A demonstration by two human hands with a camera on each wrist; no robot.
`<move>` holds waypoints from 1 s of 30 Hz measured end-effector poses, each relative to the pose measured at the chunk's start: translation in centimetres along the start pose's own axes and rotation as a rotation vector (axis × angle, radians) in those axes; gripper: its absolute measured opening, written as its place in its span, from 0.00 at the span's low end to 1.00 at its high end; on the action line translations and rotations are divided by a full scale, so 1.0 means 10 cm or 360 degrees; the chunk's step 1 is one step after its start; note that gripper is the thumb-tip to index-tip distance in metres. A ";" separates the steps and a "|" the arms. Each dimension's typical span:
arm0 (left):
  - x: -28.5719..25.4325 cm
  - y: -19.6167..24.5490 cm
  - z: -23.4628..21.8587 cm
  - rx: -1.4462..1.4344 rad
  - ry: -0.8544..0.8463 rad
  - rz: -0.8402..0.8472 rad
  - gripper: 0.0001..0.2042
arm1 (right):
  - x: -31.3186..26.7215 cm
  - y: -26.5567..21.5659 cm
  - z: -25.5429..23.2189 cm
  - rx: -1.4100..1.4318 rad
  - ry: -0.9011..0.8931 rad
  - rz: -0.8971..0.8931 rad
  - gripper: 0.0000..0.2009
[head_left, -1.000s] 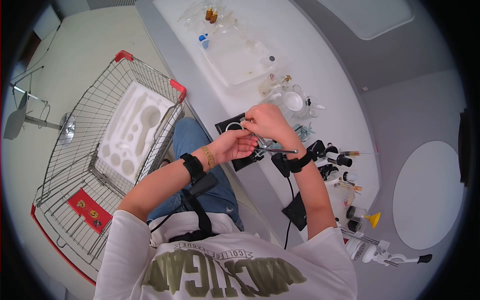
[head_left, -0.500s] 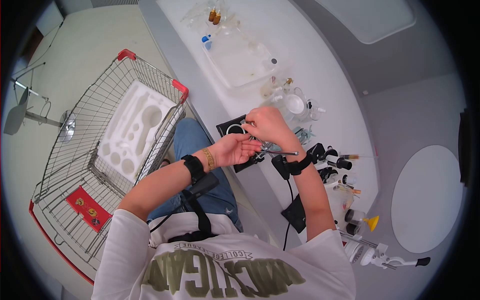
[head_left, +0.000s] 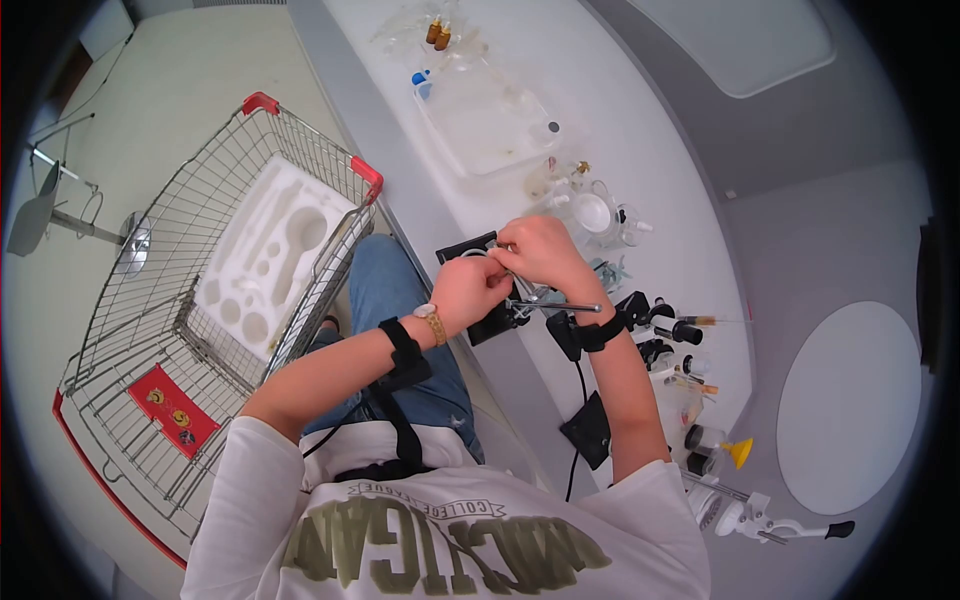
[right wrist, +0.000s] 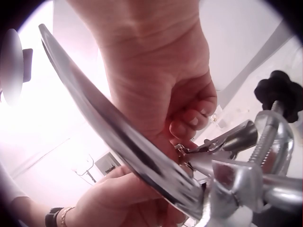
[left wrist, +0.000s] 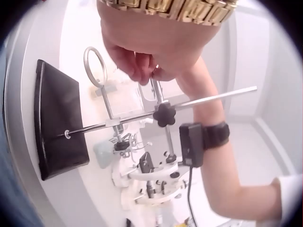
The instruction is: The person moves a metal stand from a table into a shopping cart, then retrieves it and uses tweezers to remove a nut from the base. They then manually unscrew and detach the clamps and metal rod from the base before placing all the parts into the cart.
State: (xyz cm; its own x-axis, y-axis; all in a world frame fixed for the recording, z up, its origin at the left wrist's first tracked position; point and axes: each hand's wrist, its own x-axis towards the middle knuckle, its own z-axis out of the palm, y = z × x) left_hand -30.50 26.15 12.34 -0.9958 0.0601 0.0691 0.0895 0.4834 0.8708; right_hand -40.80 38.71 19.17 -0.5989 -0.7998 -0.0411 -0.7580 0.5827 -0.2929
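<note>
A metal ring stand with a black base (left wrist: 61, 118) stands on the white table. Its long rod (left wrist: 222, 97) carries a ring (left wrist: 85, 64) and a clamp holder with a black star knob (left wrist: 164, 114). A clamp (right wrist: 227, 142) is fixed there, its end between the two hands. My right hand (head_left: 545, 250) pinches this end with thumb and fingers, the other fingers curled. Opposite it, my left hand (head_left: 468, 290) is back up, its curled fingertips gripping the clamp end close to the right hand's fingers. The fingers hide the exact part held.
Left of the table is a wire shopping cart (head_left: 367, 178) with a white foam insert (head_left: 332, 202) inside. Up the table lie a clear plastic tray (head_left: 470, 177), amber bottles (head_left: 442, 38) and glassware (head_left: 592, 212). A yellow funnel (head_left: 740, 452) is at the right, past microscopes.
My left hand has turned from palm up with loosely extended fingers to back up, its fingers now curled in at the clamp end. My right hand stays there.
</note>
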 end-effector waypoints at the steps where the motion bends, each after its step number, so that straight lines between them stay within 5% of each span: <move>1: -0.01 0.00 -0.01 -0.0002 0.0004 0.0001 0.08 | -0.01 -0.02 -0.02 0.0012 -0.0038 0.0048 0.12; 7: 0.00 -0.10 -0.15 0.0459 0.0129 0.0695 0.10 | -0.02 -0.03 -0.01 0.0056 -0.0014 0.0078 0.12; 10: 0.07 -0.15 -0.21 -0.1485 -0.0882 -0.0867 0.18 | 0.00 0.01 0.02 0.0070 -0.0049 0.0061 0.13; 14: 0.10 -0.13 -0.16 -0.1911 -0.0937 -0.1173 0.14 | -0.02 0.00 0.02 0.0066 0.0009 0.0012 0.13; 16: 0.12 -0.14 -0.09 -0.2062 -0.0752 -0.1294 0.10 | -0.03 -0.02 0.01 0.0102 0.0083 0.0022 0.13; 20: 0.13 -0.13 0.02 -0.1590 -0.0458 -0.0956 0.09 | -0.03 -0.03 0.02 0.0052 0.0008 0.0096 0.13; 22: 0.10 -0.09 0.06 -0.0957 -0.0133 -0.0519 0.10 | -0.03 0.02 0.04 0.0087 0.0073 0.0015 0.14; 23: 0.05 -0.06 0.06 -0.0955 -0.0131 -0.0520 0.10 | -0.03 0.03 0.04 0.0089 0.0074 0.0012 0.14; 25: -0.05 0.00 0.04 -0.0240 0.0122 -0.0199 0.11 | -0.03 0.04 0.02 0.0212 0.0003 0.0066 0.14; 29: -0.07 -0.08 -0.05 -0.0169 0.0019 0.0102 0.13 | -0.06 -0.01 0.02 0.0162 0.0043 0.0047 0.14; 30: -0.02 -0.15 -0.05 -0.0897 -0.0243 -0.0360 0.15 | -0.07 -0.01 0.02 0.0146 0.0060 0.0050 0.14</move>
State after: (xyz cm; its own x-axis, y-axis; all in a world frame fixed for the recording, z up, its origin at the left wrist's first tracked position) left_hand -30.48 24.99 11.21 -0.9712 0.1546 -0.1811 -0.1884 -0.0339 0.9815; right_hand -40.24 39.13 19.01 -0.6327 -0.7743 -0.0164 -0.7129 0.5906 -0.3781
